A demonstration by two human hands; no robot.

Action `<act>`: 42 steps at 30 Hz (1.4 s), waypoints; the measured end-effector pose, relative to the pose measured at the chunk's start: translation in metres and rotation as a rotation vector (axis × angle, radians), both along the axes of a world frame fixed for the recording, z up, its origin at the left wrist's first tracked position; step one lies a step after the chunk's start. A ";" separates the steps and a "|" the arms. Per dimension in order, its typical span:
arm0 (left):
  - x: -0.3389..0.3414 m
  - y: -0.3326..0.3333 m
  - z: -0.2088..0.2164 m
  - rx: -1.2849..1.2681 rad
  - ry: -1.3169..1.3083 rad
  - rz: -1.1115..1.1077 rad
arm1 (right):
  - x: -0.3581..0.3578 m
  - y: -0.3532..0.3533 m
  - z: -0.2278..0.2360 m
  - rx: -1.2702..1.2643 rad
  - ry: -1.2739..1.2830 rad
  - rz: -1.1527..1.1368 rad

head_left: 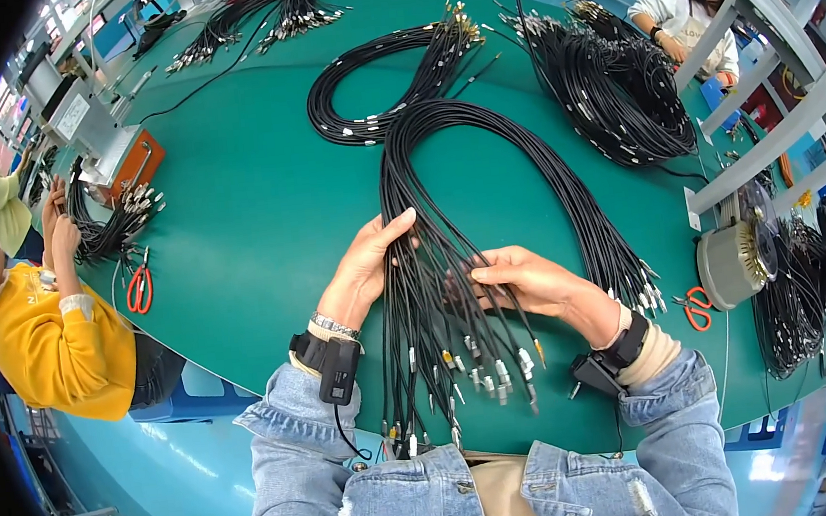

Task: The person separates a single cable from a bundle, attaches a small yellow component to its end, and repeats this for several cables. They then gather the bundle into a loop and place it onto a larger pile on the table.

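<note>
A thick bundle of black cables (pixel 478 110) arches over the green table in front of me. One end of it, with silver and white connectors, rests on the table to the right of my right hand. My left hand (pixel 370 254) is closed round the near strands, thumb on top. With thumb and fingers, my right hand (pixel 525 280) grips a few strands of the same bundle, drawn apart from the others. Below both hands the loose cable ends (pixel 453 364) hang toward my jacket, tipped with silver, white and yellowish connectors.
Another coiled cable bundle (pixel 328 102) lies behind mine, a larger pile (pixel 616 89) at far right. Red-handled pliers (pixel 696 308) lie by a grey round machine (pixel 729 267); red-handled cutters (pixel 140 287) lie at left. Co-workers sit at left, in a yellow top (pixel 64 351), and far right.
</note>
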State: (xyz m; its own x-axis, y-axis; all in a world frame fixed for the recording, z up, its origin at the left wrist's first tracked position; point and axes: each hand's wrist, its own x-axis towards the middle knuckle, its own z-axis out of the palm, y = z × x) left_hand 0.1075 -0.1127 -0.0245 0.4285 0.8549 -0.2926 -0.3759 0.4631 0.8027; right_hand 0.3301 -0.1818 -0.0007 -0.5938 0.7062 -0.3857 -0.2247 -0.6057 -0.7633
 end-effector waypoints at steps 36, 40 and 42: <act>-0.002 0.008 -0.010 -0.040 -0.085 -0.046 | 0.019 -0.016 0.066 0.639 -0.162 -0.737; 0.000 0.006 -0.008 -0.028 -0.103 -0.074 | 0.013 -0.031 0.074 0.455 -0.216 -0.484; -0.003 0.010 -0.008 -0.011 -0.092 -0.071 | 0.003 -0.032 0.072 0.305 -0.389 -0.199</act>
State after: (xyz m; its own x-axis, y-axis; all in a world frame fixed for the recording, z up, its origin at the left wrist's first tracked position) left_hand 0.1041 -0.1032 -0.0323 0.5133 0.8185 -0.2581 -0.4140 0.4996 0.7609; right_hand 0.3328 -0.2134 0.0710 -0.2913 0.9049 -0.3104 0.0221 -0.3180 -0.9478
